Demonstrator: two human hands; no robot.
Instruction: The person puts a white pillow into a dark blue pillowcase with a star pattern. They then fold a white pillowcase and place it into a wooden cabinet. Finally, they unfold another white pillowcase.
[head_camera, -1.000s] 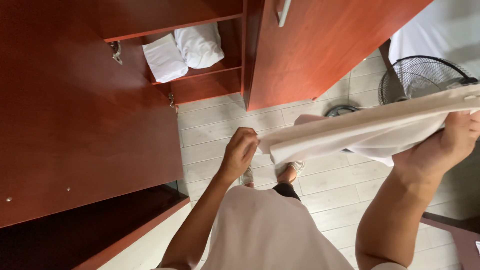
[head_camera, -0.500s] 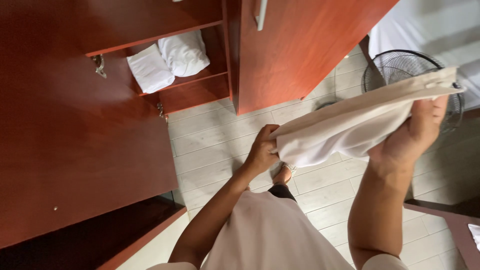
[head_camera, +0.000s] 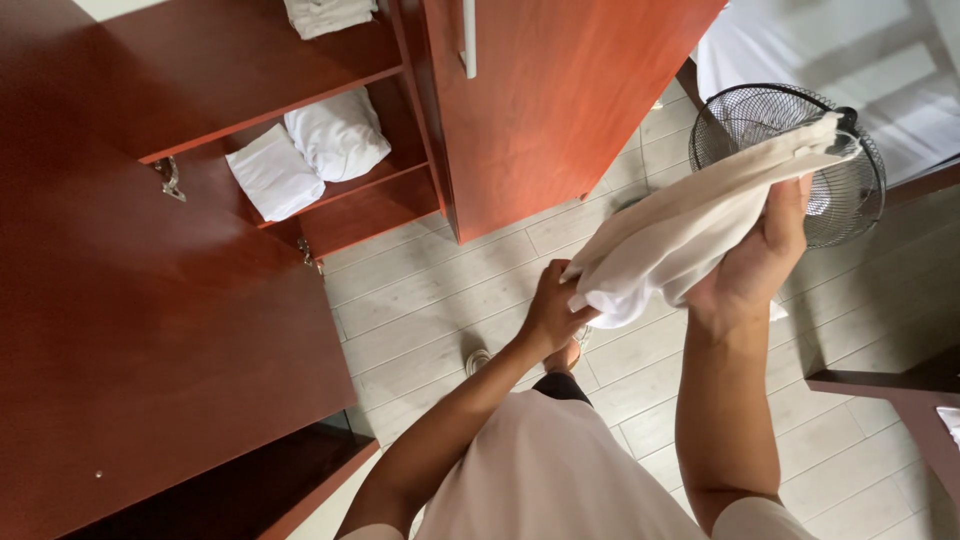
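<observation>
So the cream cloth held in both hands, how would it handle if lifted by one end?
Probably floppy: the cream cloth sags and bunches between the left hand and right hand. Likely light, since the fingers carry it loosely. Unlikely to slip, as it folds around them.

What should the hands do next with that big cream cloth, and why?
Probably bring the left hand toward the right hand to fold the cream cloth over. Both hands grip it, it hangs bunched between them, and folded white cloths already sit on the wardrobe shelf.
</observation>
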